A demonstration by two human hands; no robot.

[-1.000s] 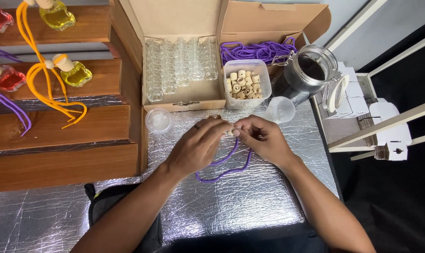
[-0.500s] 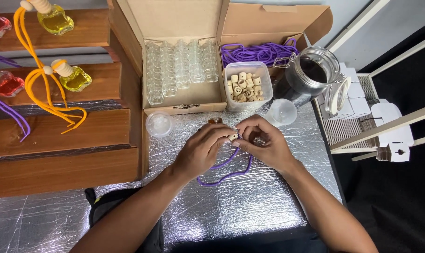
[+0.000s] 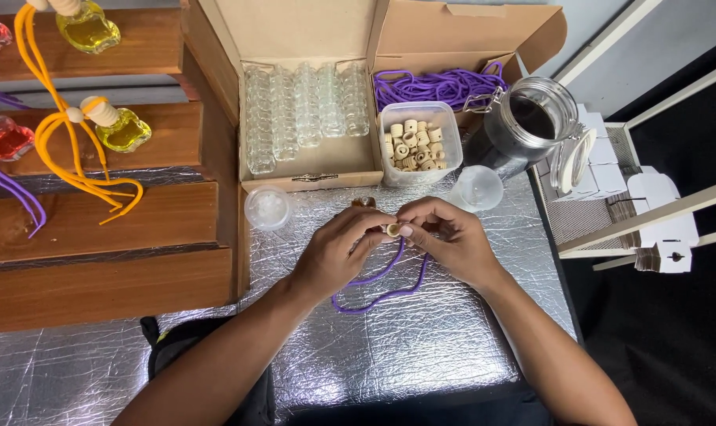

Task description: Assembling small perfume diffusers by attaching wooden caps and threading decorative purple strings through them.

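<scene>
Silver foil covers the desk [image 3: 421, 347] I'm looking down on, and right at its middle both hands meet: my left hand [image 3: 338, 254] and right hand [image 3: 445, 237] are pinched together on one small wooden cap [image 3: 393, 229], fingertips closed around it from either side so it sits steady between them. From under that pinch a purple cord [image 3: 382, 288] loops down across the foil toward the near edge, slack, apparently left free so it can feed through the cap. Just behind the hands, along the far edge, everything sits within easy reach: a clear tub of wooden caps [image 3: 415, 143], a carton of empty glass bottles [image 3: 307, 114] to its left, and a second box holding a bundle of purple cords [image 3: 441, 85]. Two small clear lids [image 3: 267, 207] lie flat on the foil, one each side of the hands. An open glass jar of dark liquid [image 3: 527, 126] stands at the far right corner. On the wooden steps [image 3: 106, 229] off the left edge, filled bottles with orange cords [image 3: 110, 126] are set out as if on display.
</scene>
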